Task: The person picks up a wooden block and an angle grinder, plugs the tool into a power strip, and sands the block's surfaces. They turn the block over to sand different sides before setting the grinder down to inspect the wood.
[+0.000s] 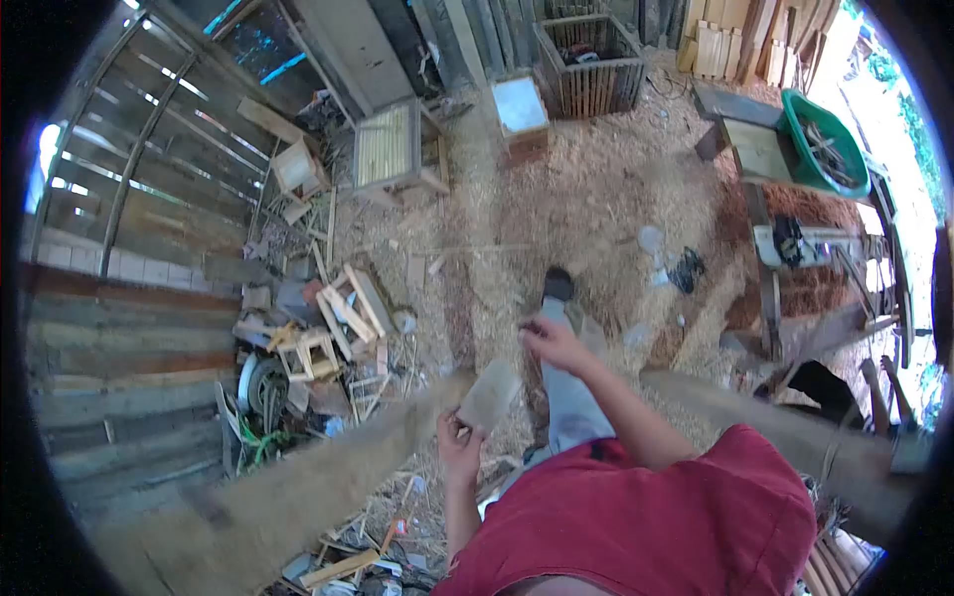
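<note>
My left hand (460, 444) is closed on the lower end of a flat, pale grey rectangular sheet (492, 393), whose material I cannot make out. The sheet is tilted up and away from me, over the floor. My right hand (553, 343) is raised in front of my legs, apart from the sheet, to its upper right. Its fingers are curled together, and whatever is between them, if anything, is too small to tell.
Beams (288, 487) cross on both sides of me. Scrap wood and small wooden frames (353, 308) are piled left. Ahead are a slatted crate (596, 84) and a white-topped box (520, 107). A green tub (823, 144) stands right. Another person's arms (879, 382) show at the right.
</note>
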Demonstrator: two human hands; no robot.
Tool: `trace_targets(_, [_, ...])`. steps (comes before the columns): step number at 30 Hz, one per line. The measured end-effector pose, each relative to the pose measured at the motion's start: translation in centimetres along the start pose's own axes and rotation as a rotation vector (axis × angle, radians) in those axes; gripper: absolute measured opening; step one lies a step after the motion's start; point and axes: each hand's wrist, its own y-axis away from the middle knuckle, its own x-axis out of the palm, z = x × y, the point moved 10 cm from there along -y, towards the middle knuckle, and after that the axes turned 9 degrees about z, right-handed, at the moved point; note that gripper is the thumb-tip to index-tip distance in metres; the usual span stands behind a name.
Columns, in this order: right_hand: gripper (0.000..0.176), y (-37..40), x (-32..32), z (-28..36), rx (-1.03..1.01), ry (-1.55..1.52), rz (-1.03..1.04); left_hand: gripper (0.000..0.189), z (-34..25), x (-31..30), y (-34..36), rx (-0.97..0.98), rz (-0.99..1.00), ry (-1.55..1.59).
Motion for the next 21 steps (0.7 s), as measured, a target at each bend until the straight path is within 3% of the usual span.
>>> trace_targets(2, [0.051, 1.0, 0.5, 0.9, 0.045, 0.137, 0.040, 0.069, 0.9, 0.5, -1.3, 0.108, 0.030, 0.051])
trace_targets(3, [0.051, -6.8, -9.9, 5.1, 0.094, 0.067, 0.100, 0.068, -7.3, 7.9, -12.1, 0.040, 0.021, -0.012])
trace_targets(5, [0.051, -8.4, -12.0, 6.1, 0.098, 0.041, 0.172, 0.068, -10.7, 10.7, -15.9, 0.038, 0.049, -0.073])
trace_targets(6, [0.051, -8.9, -15.1, 10.1, 0.033, 0.026, 0.158, 0.067, -13.1, 13.4, -19.4, 0.038, 0.086, -0.049])
trace_targets(10, [0.061, -10.5, -26.8, 14.7, -0.070, 0.112, 0.002, 0.066, -19.8, 22.6, -29.0, 0.035, 0.216, -0.024])
trace_targets(14, [0.057, -8.9, -38.2, 22.8, -0.011, -0.014, -0.107, 0.062, -27.4, 31.2, -37.2, 0.110, 0.290, 0.114])
trace_targets(17, [0.056, -9.1, -45.0, 26.4, -0.075, -0.251, -0.178, 0.059, -32.5, 37.2, -42.5, -0.035, 0.327, 0.166])
trace_targets(21, [0.051, -11.3, -53.7, 30.0, -0.250, -0.270, -0.271, 0.049, -35.6, 44.9, -52.1, -0.075, 0.380, 0.455])
